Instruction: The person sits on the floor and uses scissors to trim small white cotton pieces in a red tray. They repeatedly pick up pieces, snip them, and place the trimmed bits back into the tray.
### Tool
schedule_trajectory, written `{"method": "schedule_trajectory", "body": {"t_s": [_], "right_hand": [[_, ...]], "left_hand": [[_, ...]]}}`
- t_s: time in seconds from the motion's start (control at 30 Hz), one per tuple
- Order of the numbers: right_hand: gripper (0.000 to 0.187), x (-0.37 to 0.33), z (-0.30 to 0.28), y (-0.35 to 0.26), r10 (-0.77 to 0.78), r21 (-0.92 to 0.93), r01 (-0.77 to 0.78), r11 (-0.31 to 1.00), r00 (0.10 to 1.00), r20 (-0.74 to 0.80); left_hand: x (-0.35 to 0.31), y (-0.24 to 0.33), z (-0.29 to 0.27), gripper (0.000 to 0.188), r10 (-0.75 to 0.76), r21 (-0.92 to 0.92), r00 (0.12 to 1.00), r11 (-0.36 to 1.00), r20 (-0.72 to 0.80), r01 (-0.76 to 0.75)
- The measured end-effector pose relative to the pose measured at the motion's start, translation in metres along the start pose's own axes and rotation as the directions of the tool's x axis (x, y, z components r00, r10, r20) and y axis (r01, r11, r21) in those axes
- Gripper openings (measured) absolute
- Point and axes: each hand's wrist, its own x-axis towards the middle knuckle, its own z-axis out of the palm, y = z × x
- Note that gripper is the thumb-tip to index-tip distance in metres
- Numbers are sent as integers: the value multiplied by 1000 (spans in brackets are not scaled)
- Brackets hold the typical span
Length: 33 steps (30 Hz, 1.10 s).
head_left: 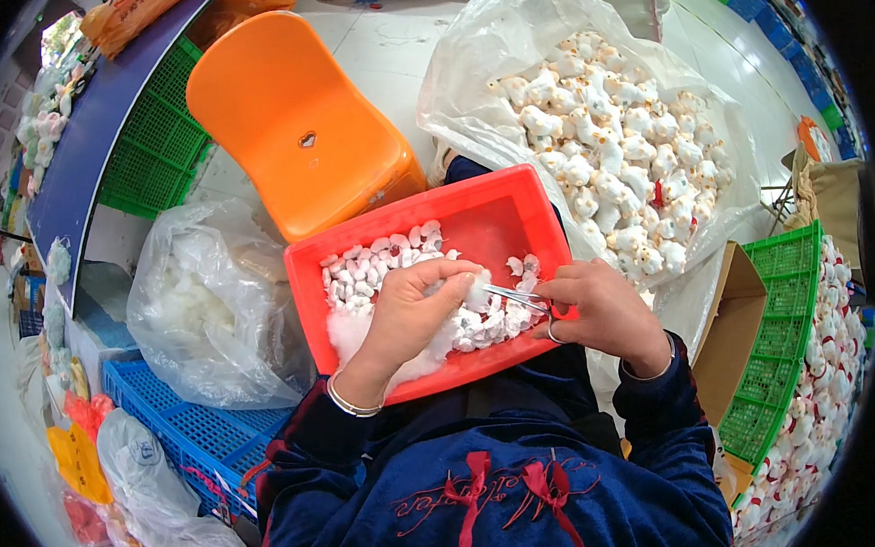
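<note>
Pinching a white fluff tuft [477,293] over the red plastic bin [490,228], likely placed to keep small white pieces [366,276] reachable, your left hand [415,310] seems, in the head view, to steady it for the ring-handled metal tool [515,295] gripped in your right hand [602,310]
</note>
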Motion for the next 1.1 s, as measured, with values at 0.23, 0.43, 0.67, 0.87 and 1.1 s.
{"method": "schedule_trajectory", "body": {"t_s": [0.23,0.43,0.67,0.87,1.1], "right_hand": [[29,-1,5,1,13,59,-10,998,998,-55],[31,-6,1,-1,47,-22,-47,999,998,-40],[33,-5,-6,-4,45,-70,-43,997,999,24],[35,-4,-7,-2,38,-31,-37,999,999,33],[55,-11,-15,-1,80,-67,-88,994,990,-113]], "left_hand": [[2,0,-5,16,-107,-191,994,976,-7,104],[4,3,-19,17,-84,-12,994,996,68,85],[9,17,-24,20,13,287,993,957,121,-47],[12,18,-18,20,-7,180,995,984,97,-10],[16,1,-26,19,-25,173,999,985,22,21]]}}
